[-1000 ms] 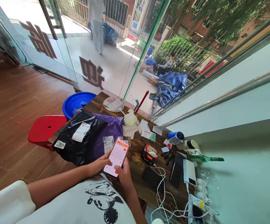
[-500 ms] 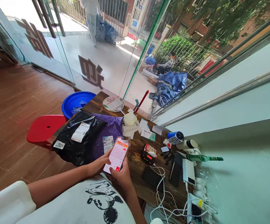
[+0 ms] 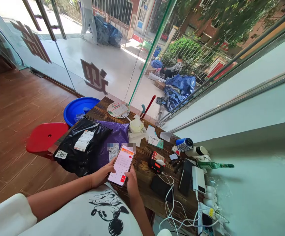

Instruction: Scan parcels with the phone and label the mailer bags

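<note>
A smartphone (image 3: 121, 165) with a lit pink and white keypad screen is held over the near edge of the wooden table (image 3: 146, 177). My left hand (image 3: 102, 175) grips its left side, thumb on the edge. My right hand (image 3: 132, 179) cradles its lower right corner, fingers curled under it. Just beyond the phone lie a black parcel bag (image 3: 80, 147) with white labels and a purple parcel bag (image 3: 114, 136).
On the table sit a round paper fan (image 3: 118, 109), paper slips, a red and black device (image 3: 157, 161), a dark phone (image 3: 185, 177), a white power bank (image 3: 198, 180), cables and a green bottle (image 3: 213, 165). A red stool (image 3: 45, 137) and blue basin (image 3: 79, 108) stand left. Glass walls surround; people are outside.
The view has drifted slightly. My right thumb has lifted off the lower screen and slid to the phone's right edge. The person outside has walked further left.
</note>
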Available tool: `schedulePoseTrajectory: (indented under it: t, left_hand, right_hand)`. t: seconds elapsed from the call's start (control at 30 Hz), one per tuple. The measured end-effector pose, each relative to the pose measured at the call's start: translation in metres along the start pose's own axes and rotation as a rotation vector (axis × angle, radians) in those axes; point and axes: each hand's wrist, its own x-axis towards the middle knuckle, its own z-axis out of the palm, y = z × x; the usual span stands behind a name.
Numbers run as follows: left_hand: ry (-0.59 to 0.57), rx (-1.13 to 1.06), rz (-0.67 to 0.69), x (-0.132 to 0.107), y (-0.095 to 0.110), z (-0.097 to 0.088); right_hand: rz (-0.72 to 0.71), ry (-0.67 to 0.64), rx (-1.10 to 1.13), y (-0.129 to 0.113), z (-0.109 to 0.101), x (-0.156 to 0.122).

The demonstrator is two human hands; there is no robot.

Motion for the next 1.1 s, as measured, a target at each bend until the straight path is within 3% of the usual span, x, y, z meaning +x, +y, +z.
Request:
schedulePoseTrajectory:
  t: [0.13, 0.27, 0.4, 0.53, 0.73, 0.93, 1.1]
  left_hand:
    - [0.032, 0.028, -0.005, -0.001, 0.002, 0.003]
    - [0.064, 0.087, -0.017, 0.000, 0.000, 0.000]
    - [0.024, 0.091, 0.034, 0.007, -0.007, -0.005]
    - [0.016, 0.029, 0.045, 0.008, -0.008, -0.006]
    - [-0.031, -0.043, 0.022, -0.006, 0.008, 0.004]
    - [-0.042, -0.020, 0.029, -0.010, 0.015, 0.012]
    - [-0.076, 0.010, 0.025, -0.006, 0.006, 0.003]
  right_hand:
    - [-0.026, 0.036, -0.009, 0.000, -0.001, 0.002]
    - [-0.085, 0.181, -0.102, -0.006, 0.001, 0.015]
    - [-0.063, 0.292, -0.165, -0.013, 0.005, 0.024]
    - [-0.131, 0.285, -0.167, -0.014, 0.011, 0.016]
    - [-0.272, 0.289, -0.276, -0.009, 0.021, -0.002]
    - [-0.205, 0.325, -0.216, -0.007, 0.022, 0.002]
    - [-0.111, 0.312, -0.149, -0.005, 0.018, 0.010]
